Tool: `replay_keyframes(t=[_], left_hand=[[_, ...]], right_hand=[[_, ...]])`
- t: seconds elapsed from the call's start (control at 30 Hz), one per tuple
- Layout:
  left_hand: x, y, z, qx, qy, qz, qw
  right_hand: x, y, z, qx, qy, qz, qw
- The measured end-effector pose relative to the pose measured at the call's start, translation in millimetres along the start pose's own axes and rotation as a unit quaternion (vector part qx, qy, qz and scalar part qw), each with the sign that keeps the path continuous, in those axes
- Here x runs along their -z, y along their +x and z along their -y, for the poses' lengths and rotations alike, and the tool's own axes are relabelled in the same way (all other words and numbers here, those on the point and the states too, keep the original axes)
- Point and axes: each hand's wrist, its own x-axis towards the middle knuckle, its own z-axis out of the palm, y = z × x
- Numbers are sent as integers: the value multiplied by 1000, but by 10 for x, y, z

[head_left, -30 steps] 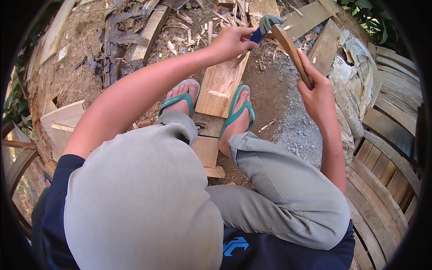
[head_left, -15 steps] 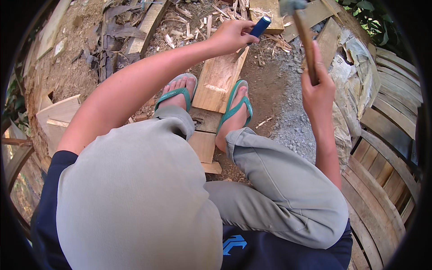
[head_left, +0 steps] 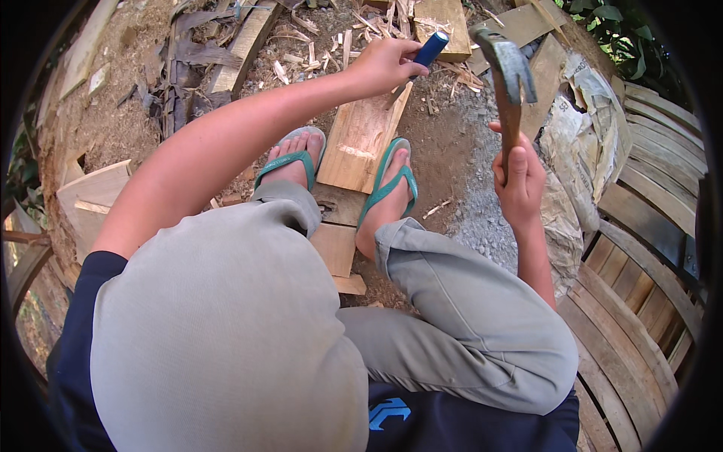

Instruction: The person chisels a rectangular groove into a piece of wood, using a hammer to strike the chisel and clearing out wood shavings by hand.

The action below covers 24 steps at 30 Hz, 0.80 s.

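Observation:
My left hand [head_left: 382, 68] is closed round the blue handle of a chisel [head_left: 431, 50]. The chisel slants, its blade reaching down to the far part of a wooden block [head_left: 352, 167]. A shallow, rough-cut recess shows in the block's upper face. To the right, my right hand [head_left: 520, 179] grips the wooden handle of a claw hammer [head_left: 509, 113]. The metal hammer head is raised, apart from the chisel. My feet in green flip-flops stand on either side of the block, whose near end rests over other boards [head_left: 331, 245].
Wood chips [head_left: 301, 64] and strips of dark bark [head_left: 197, 56] litter the ground beyond. Another wood block [head_left: 443, 29] lies past the chisel. On the right are grey gravel [head_left: 486, 222], a crumpled pale sack [head_left: 576, 143] and a slatted wooden structure [head_left: 633, 331].
The hammer has moved down and nearer to me, and its head now shows fully. My left hand keeps the chisel in nearly the same place on the block.

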Motion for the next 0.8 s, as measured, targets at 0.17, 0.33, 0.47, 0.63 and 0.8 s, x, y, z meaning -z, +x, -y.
replay_keyframes(t=[0.17,0.33,0.47,0.63,0.8], left_hand=[[12,147,77,32,17,26,999],[36,190,244,11,8,43,999],[-5,345,157,5,14,63,998],[-51,364,96,-37,99,22,994],[7,323,194,-23,80,28,996]], right_hand=[[-305,319,-364,-56,-38,-26,997],[-365,77,-188,-35,61,-11,997],[-317,83,-245,-86,109,-21,990],[-43,356,-164,-49,-28,-118,991],[35,635,127,49,-92,-188,977]])
